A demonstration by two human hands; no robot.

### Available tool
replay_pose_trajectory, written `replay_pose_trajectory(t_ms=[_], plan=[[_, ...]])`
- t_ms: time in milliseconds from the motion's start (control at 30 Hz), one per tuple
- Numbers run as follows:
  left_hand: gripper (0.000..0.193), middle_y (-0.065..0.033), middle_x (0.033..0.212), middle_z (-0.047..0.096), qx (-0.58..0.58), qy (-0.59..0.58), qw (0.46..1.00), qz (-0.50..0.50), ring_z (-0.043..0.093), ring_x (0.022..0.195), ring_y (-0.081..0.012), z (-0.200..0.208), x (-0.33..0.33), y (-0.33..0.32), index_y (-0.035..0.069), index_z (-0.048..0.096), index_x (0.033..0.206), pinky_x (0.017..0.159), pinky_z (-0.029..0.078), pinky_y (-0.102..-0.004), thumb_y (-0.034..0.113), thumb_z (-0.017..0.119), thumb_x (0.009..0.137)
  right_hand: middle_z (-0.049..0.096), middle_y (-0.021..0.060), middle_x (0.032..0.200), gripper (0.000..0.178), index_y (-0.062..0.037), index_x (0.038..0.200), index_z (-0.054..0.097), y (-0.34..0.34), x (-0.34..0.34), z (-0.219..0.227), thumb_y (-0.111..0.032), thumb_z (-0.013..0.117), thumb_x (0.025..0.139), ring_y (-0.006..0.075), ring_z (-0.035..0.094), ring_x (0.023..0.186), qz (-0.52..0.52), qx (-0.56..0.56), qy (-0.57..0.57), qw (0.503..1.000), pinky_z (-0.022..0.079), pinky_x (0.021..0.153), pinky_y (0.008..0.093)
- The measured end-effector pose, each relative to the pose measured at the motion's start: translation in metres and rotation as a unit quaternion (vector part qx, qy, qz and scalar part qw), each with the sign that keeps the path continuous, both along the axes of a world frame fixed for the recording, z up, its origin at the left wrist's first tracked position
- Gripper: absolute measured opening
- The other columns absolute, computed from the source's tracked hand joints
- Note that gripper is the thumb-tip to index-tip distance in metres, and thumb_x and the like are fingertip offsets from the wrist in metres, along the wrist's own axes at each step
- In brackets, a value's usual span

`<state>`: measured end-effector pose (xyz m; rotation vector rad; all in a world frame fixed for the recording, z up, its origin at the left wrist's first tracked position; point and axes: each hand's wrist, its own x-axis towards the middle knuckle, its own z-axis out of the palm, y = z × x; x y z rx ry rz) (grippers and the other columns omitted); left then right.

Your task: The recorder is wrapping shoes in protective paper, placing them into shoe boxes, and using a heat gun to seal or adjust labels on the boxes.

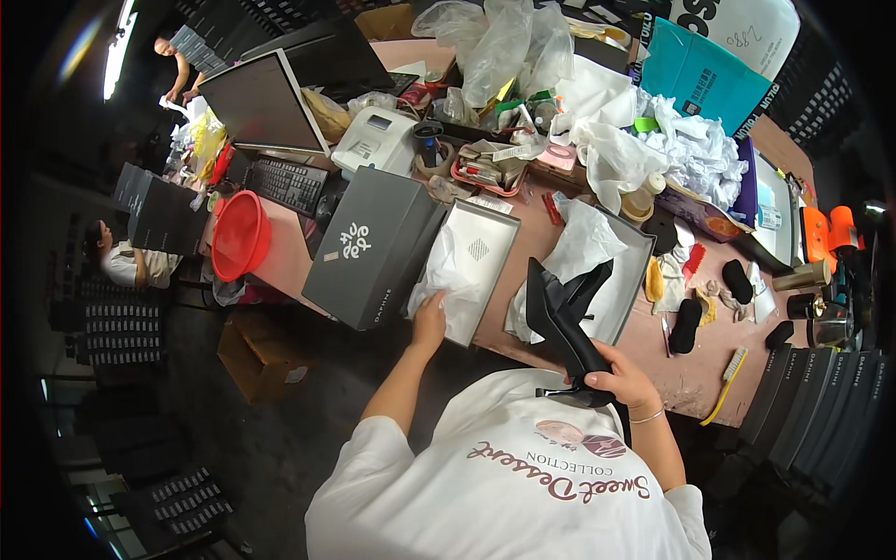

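Observation:
My right hand (627, 378) is closed round black high-heeled shoes (563, 322), apparently a pair, with the pointed toes facing away from me. Below them lies an open grey box part (638, 266) lined with white tissue paper (586, 235). To the left, my left hand (429, 324) has its fingers closed at the edge of another sheet of white tissue paper (442, 273). That sheet lies in a shallow tray with a white inside (488, 245). A closed dark grey shoebox (369, 247) stands just left of this tray.
A red basin (241, 235), a monitor (266, 103), a keyboard (287, 185) and a white label printer (375, 140) are at the left. Crumpled paper (695, 149) fills a bin at the back right. A yellow brush (724, 385) and stacked dark boxes (812, 401) are at right.

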<state>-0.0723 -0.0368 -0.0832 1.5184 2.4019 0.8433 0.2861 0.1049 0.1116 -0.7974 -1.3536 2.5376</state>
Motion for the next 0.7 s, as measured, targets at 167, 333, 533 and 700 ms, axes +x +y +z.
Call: replay_pose_trajectory(t_ms=[167,333,533,700], plan=[[0.021,-0.0112,0.072,0.065,0.044,-0.193,0.979,0.052,0.062,0.063,-0.0151,0.074,0.022,0.045,0.002,0.067,0.105,0.059,0.048,-0.029,0.003,0.058,0.086,0.065,0.0107,0.102,0.066,0.0057,0.136,0.044,0.012,0.006,-0.002,-0.023,0.067,0.08,0.0167,0.064,0.09,0.087,-0.094,0.046,0.991,0.049,0.085,0.0283],[0.014,-0.0056,0.082,0.063,0.169,-0.292,0.941,0.022,0.053,0.067,-0.011,0.141,0.073,0.063,0.001,0.065,0.1,0.061,0.044,-0.0274,0.004,0.063,0.086,0.063,0.0089,0.107,0.061,0.0052,0.134,0.046,0.014,-0.041,-0.004,-0.024,0.065,0.084,0.0142,0.06,0.091,0.075,-0.083,0.024,0.993,0.049,0.081,0.0267],[0.019,-0.0083,0.087,0.061,0.09,-0.118,0.988,0.048,0.059,0.078,-0.0206,0.116,0.052,0.029,0.001,0.06,0.105,0.071,0.048,-0.0315,0.004,0.061,0.087,0.061,0.0062,0.101,0.046,-0.0008,0.131,0.047,0.015,-0.062,-0.019,-0.02,0.06,0.091,0.0138,0.062,0.083,-0.088,-0.103,-0.015,0.991,0.054,0.071,0.0273],[0.031,-0.0158,0.098,0.061,0.13,-0.044,0.982,-0.126,0.06,0.09,-0.0353,0.162,0.09,0.071,0.002,0.063,0.11,0.079,0.049,-0.0426,-0.001,0.06,0.079,0.063,0.0123,0.102,0.054,-0.0023,0.132,0.045,0.012,-0.043,-0.034,-0.028,0.062,0.088,0.0205,0.066,0.086,-0.036,-0.187,-0.011,0.982,0.06,0.071,0.0348]])
